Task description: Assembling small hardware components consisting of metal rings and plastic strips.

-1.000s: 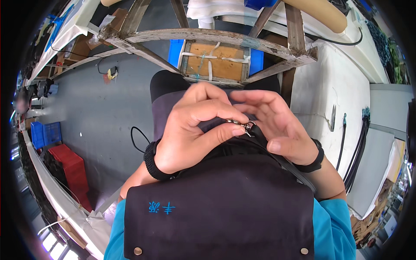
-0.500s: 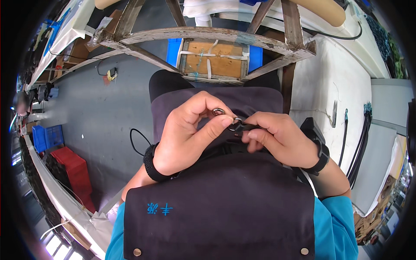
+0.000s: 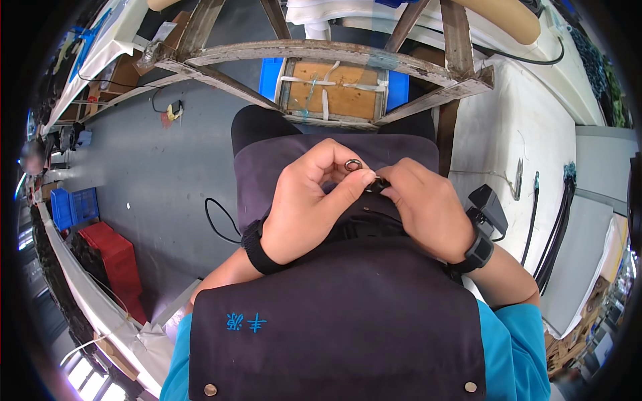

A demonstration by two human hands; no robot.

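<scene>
Above my apron-covered lap [image 3: 267,167], my left hand [image 3: 304,204] pinches a small metal clasp between thumb and forefinger. One rounded, ring-like end of the metal clasp [image 3: 354,160] sticks up above that thumb. Close against it, my right hand [image 3: 431,214] is closed on a small black piece [image 3: 381,184] that meets the clasp's other end. It looks like a strap or cord, though my fingers hide most of it. The fingertips of both hands nearly touch. A thin dark cord end [image 3: 374,212] shows below them, against the apron.
A worn wooden frame [image 3: 314,50] stands ahead of my knees, with a wooden panel [image 3: 328,100] behind its lower bar. To the right, a white-covered table [image 3: 515,120] carries small scissors-like snips [image 3: 519,179] and black cords [image 3: 558,214]. Red [image 3: 114,260] and blue crates [image 3: 73,207] stand left.
Both hands and the clasp have shifted slightly right. My right hand has turned, its back now facing up and its fingers curled closer over the black piece. The clasp stays pinched in my left hand.
</scene>
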